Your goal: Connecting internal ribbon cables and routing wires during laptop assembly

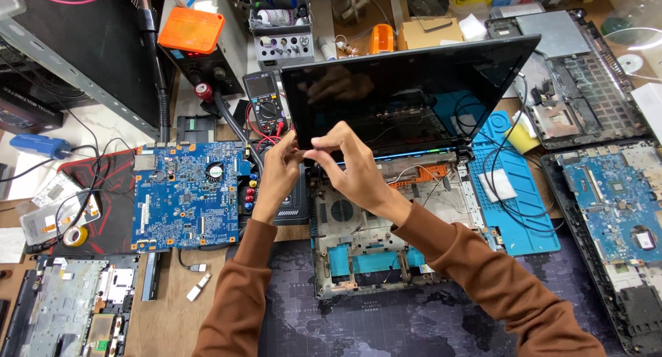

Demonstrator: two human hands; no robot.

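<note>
Both hands meet at the lower left corner of the laptop screen [407, 88], which stands tilted open above the stripped laptop base [386, 219]. Left of that base, the left hand [279, 171] is curled with its fingertips pinched against the screen's corner edge; the sleeve below it is brown. Just beside it, the right hand [352, 167] closes thumb and fingers on the same corner, its palm hanging over the base's rear left part. Whether any small part sits between the fingertips cannot be told.

Far left of the base, a roll of yellow tape [76, 235] lies on the surface [172, 309]. Nearer, a blue circuit board [186, 195] with a small fan lies flat, close to the left hand. A multimeter [265, 103] stands behind the left hand, touching the screen's left edge in view. Right of the base lies a blue work mat [517, 191], and farther right a second opened laptop chassis [607, 212] shows another blue board.
</note>
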